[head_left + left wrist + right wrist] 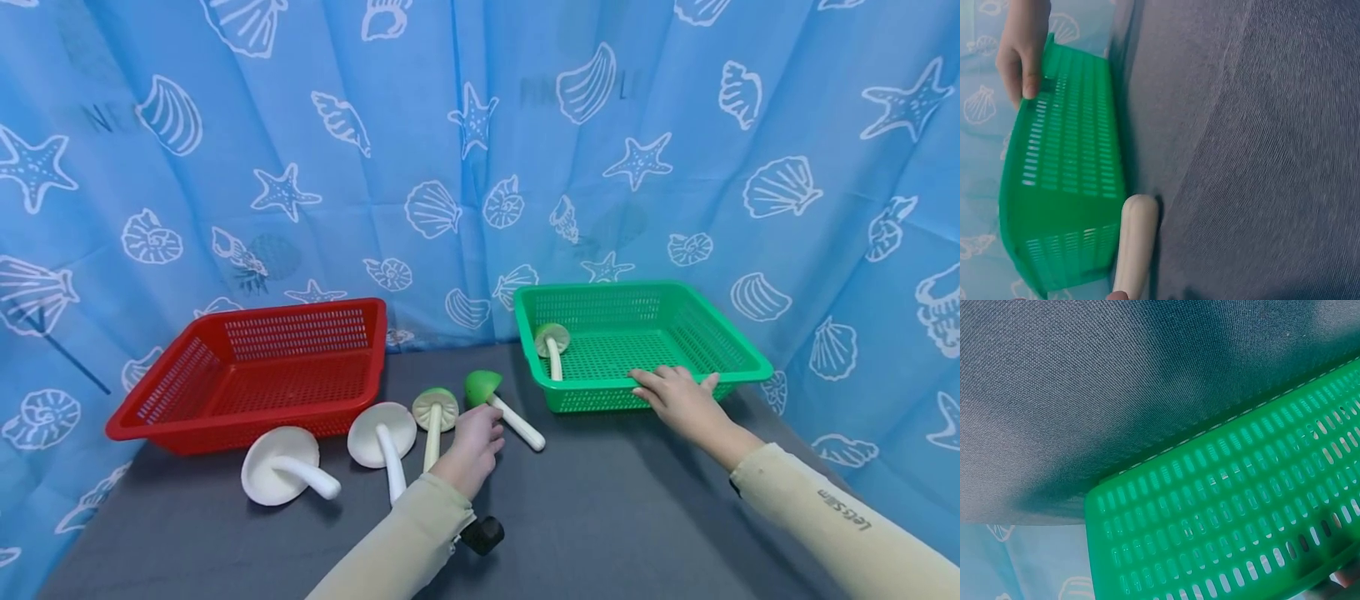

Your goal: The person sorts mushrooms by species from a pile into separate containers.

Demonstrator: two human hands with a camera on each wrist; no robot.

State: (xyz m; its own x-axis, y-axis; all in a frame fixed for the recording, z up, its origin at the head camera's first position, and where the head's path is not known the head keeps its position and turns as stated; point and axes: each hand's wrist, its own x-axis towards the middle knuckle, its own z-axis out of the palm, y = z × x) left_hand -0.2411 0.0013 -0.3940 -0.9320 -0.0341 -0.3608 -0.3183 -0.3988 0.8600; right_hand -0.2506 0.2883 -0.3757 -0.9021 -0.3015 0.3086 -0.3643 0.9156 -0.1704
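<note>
My left hand [472, 450] reaches over the table, its fingers at the stem of a green-capped toy mushroom [522, 427], just below the cap. In the left wrist view a fingertip [1119, 295] overlaps that mushroom's pale stem [1136, 240]; the fingertips there stand apart. The right hand [686, 408] holds the near rim of the green basket [600, 398], also seen at the top of the left wrist view. Inside this basket, at its left end, leans another green-capped mushroom [554, 354]. The right wrist view shows the basket's wall [1235, 506]; the hand is mostly hidden there.
Left of my left hand lies one more green-capped mushroom [433, 425], then two white mushrooms, one nearer [382, 437] and one farther [279, 467]. A red basket [247, 417] stands behind them. A blue curtain [480, 167] hangs behind the grey table [600, 517].
</note>
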